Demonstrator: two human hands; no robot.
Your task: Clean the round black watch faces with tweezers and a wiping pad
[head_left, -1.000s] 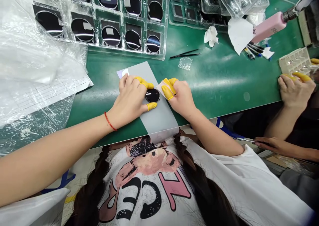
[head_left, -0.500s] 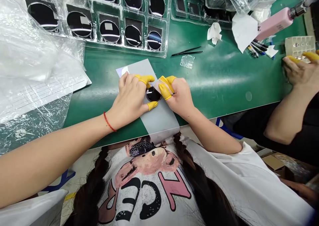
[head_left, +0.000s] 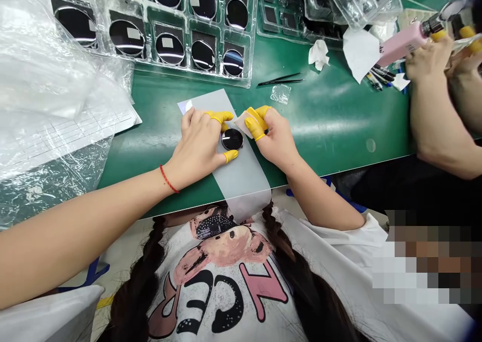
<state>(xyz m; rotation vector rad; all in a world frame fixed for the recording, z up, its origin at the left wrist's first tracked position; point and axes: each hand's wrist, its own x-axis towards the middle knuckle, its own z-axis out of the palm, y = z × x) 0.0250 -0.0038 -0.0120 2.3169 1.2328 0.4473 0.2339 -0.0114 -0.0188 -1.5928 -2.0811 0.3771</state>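
Observation:
A small round dark lens (head_left: 232, 139) with a shiny rim lies on a translucent grey sheet (head_left: 244, 174) on the green table. My left hand (head_left: 199, 138) rests on the sheet, its yellow-capped thumb and fingers curved about the lens's left side, steadying it at the edge. Just up and right of the lens, my right hand (head_left: 274, 133) pinches a folded pale wipe (head_left: 243, 123) between yellow-capped fingers. The wipe's tip hangs near the lens's upper right edge, apart from its face.
Beyond my hands stands a clear plastic tray (head_left: 158, 70) of larger dark round lenses. Black tweezers (head_left: 279, 80) and a clear plastic scrap (head_left: 280, 94) lie right of it. Plastic film (head_left: 56, 91) covers the left. A pink bottle (head_left: 402, 44) and a co-worker's hands (head_left: 429, 63) are at right.
My right hand with the wipe has lifted off the lens, up and right, uncovering its face. My left hand stays at the lens. The co-worker's hands have shifted toward the back.

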